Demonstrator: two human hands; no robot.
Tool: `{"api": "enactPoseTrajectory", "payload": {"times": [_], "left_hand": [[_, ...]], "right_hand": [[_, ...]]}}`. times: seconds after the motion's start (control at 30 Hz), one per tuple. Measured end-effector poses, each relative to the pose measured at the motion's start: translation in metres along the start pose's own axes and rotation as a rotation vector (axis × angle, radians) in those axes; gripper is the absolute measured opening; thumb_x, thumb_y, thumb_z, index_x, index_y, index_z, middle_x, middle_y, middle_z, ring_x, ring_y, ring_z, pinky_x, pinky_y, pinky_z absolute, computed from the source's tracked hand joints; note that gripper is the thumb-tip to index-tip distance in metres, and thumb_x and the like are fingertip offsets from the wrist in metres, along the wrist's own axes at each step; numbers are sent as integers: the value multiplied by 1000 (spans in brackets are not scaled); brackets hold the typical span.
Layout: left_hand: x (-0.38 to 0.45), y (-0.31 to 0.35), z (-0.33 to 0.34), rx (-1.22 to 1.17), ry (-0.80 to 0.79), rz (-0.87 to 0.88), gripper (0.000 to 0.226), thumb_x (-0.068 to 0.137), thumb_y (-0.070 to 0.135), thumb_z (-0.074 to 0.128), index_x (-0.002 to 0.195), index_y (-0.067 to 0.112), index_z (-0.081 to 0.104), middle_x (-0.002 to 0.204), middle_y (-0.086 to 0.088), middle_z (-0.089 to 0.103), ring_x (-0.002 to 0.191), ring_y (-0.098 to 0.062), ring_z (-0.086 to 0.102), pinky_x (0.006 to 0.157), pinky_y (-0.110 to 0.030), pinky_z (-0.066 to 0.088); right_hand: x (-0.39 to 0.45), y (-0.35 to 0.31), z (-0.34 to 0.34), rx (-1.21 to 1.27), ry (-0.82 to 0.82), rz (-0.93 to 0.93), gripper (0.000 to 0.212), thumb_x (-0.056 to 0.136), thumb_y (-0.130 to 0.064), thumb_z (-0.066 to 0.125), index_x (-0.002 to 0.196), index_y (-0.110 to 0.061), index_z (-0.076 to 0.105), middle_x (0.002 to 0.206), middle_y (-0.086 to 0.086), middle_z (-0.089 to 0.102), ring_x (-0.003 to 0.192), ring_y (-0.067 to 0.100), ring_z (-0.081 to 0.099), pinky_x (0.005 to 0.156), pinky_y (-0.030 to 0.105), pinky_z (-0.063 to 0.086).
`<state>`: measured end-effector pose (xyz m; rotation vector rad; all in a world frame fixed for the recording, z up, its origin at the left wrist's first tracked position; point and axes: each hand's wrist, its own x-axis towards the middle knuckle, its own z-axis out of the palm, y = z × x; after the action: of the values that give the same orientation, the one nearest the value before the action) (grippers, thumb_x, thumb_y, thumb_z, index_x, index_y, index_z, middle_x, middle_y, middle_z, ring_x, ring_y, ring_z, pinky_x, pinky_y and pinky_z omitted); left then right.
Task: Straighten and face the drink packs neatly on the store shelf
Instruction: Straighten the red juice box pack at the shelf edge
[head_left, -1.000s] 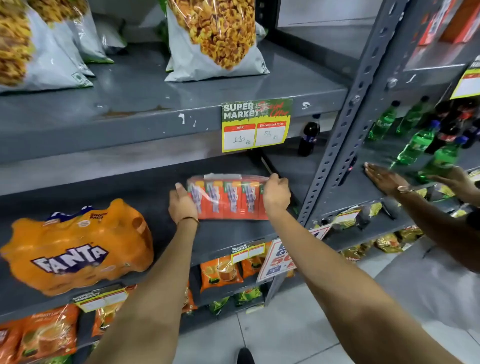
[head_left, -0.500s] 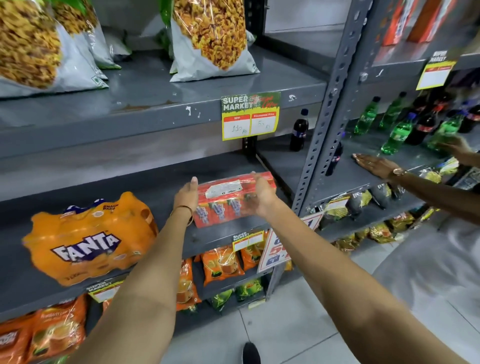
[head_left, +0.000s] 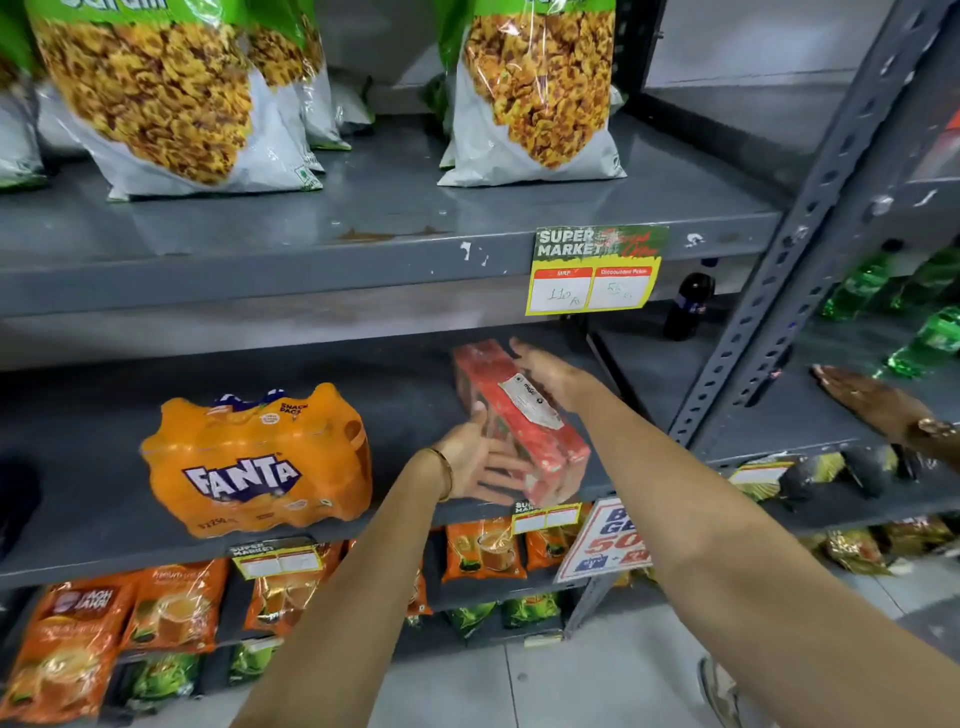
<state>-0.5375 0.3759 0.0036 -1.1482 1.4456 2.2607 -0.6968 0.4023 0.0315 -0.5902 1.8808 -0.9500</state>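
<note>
**Red drink pack held at an angle on the middle shelf**

Both hands are on the red drink pack (head_left: 519, 421). It sits on the grey middle shelf (head_left: 104, 499), turned so one short end points toward the shelf's front lip and the other toward the back. White label on top, facing up.

Left hand (head_left: 480, 460): palm open, fingers spread flat against the near left side of the pack, low down. Thin bangle on that wrist.

Right hand (head_left: 553, 374): laid over the top far end of the pack, fingers extended past its edge. Contact looks like a loose hold, not a closed grip.

Well to the left of the left hand: orange Fanta pack (head_left: 257, 460), label facing front, on the same shelf.

Above the right hand: yellow price tag (head_left: 595, 270) on the upper shelf's edge.

Far right of the right hand: another person's hand (head_left: 867, 397) flat on the neighbouring shelf.
</note>
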Motion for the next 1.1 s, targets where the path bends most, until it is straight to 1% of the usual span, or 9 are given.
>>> {"api": "enactPoseTrajectory", "payload": {"times": [0.1,0.2,0.27,0.4,0.5,0.73,0.87,1.0,1.1], "left_hand": [[7,0,-5,50,90,2,86,91,66,6,133,4,48,132,-15,57,112,-33,55,79,-42,53],[11,14,-20,94,668,157,71,97,54,22,130,-2,52,114,-20,62,104,-33,58,92,-42,47],[12,29,-33,333,990,292,59,99,45,32,138,1,42,137,-22,51,126,-37,48,104,-42,39],[30,63,-52,829,821,395,62,98,40,39,149,9,24,158,-17,19,146,-35,17,119,-46,20],[48,63,-55,1091,687,304,65,97,46,35,152,16,16,161,-13,7,148,-36,2,119,-55,9],[41,35,-43,1066,899,312,64,94,50,39,148,17,28,156,-15,23,147,-38,11,118,-55,14],[32,21,-38,924,996,363,68,89,47,53,145,13,35,157,-18,20,147,-37,11,118,-52,20],[28,10,-28,950,942,361,68,94,46,45,151,22,16,162,-11,0,149,-33,0,119,-51,11],[24,-1,-22,925,918,330,63,96,47,39,151,24,17,161,-8,7,147,-34,12,113,-53,28]], "right_hand": [[-9,-12,3,-149,-93,-12,75,91,-67,21,142,-18,45,152,4,38,142,23,32,120,42,16],[-10,-11,-4,-286,32,-52,81,86,-73,30,149,-22,32,161,3,16,149,24,18,119,43,11],[-15,-3,-13,-477,50,-49,95,75,-73,52,151,-21,27,160,2,20,146,25,25,116,41,22],[-32,19,-35,-836,-174,86,97,72,-43,78,149,-19,24,149,2,43,132,25,47,101,32,40],[-36,35,-44,-886,-104,91,105,68,-39,81,151,-19,19,153,2,35,136,25,41,102,33,39],[-44,41,-53,-935,94,-51,87,67,-27,83,142,-12,40,146,7,47,131,25,48,109,34,40],[-43,45,-50,-1131,184,-187,40,82,-17,64,122,-13,60,125,11,64,112,27,62,95,33,50],[-46,65,-40,-1296,215,-292,56,95,-5,43,148,-4,26,157,19,23,143,33,29,113,40,34],[-49,81,-38,-1325,212,-310,70,96,1,41,153,-7,1,162,13,-5,150,27,5,119,37,25]]}}
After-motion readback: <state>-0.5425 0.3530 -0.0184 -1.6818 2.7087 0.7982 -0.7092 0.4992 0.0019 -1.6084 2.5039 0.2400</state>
